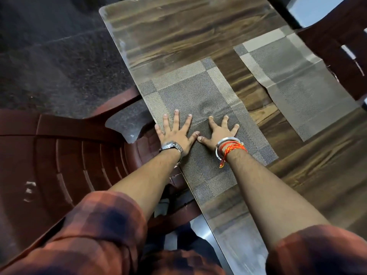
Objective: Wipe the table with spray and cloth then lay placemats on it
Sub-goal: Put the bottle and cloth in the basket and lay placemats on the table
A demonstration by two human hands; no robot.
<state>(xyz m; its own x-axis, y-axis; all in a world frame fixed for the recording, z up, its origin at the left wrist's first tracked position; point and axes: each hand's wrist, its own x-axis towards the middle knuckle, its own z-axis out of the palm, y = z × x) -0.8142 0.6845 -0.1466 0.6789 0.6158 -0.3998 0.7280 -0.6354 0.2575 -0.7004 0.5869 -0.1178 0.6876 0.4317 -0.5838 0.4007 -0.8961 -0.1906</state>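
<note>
Sleeves [103, 231]: checked, rust and dark, rolled above both forearms; nearest the camera.

Left hand [174, 133]: flat on the near mat [190, 92], at the table's left edge. Fingers [176, 118] spread wide, palm down, gripping nothing. Little finger lay at or just over the mat's left border. Watch [171, 146] on wrist.

Right hand [218, 131]: flat on the same mat, just beside the left; the two thumbs nearly met, contact not certain. Fingers [224, 121] splayed, pressing, holding nothing. Steel bangle [228, 144] and red thread on wrist.

Near mat: woven, grey centre with tan border; lay along the left edge of the table [178, 30], its long side running with that edge. A raised bump [205, 108] stood just beyond the fingertips; a crease crossed the mat near the hands.

Far mat [294, 80]: same weave, at the table's right edge, well apart from the near mat; fold lines showed in it.

Chair [69, 155]: brown plastic, pushed against the left edge, beside the near mat.

Spray, cloth: not in view.

Step judged: smoothing the near mat. Handling advice: keep palms flat, sweep outward from the centre toward the far border to push the bump out, hold the mat's side square to the table edge, and avoid dragging it over the lip. Woven plastic likely to spring back at creases; firm, slow pressure advised.
</note>
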